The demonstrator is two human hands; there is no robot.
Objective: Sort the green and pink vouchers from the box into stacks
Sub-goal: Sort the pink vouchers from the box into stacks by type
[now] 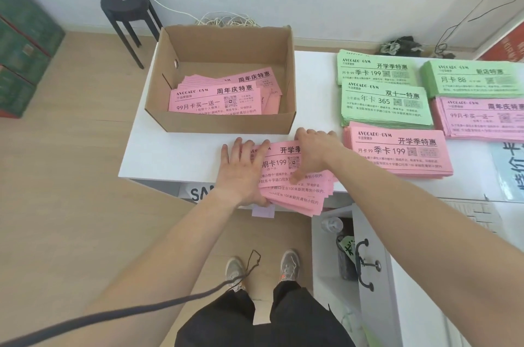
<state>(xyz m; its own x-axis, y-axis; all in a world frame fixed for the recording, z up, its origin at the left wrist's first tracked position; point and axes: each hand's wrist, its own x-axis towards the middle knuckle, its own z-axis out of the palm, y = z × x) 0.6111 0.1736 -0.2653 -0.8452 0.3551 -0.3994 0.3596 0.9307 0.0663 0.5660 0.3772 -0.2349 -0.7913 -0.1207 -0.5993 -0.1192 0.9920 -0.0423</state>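
Both hands press flat on a fanned bundle of pink vouchers at the near edge of the white table: the left hand lies palm down with fingers spread over the bundle's left end, and the right hand covers its right end, fingers curled over the far edge and thumb on the top sheet. Neither hand has lifted the bundle, whose lower sheets jut past the table edge. Behind it stands the open cardboard box, with more pink vouchers lying loose inside. To the right sit sorted stacks: a pink stack just beside the right hand, a green stack behind that, another green stack further back, then a third green stack and a second pink stack at the far right
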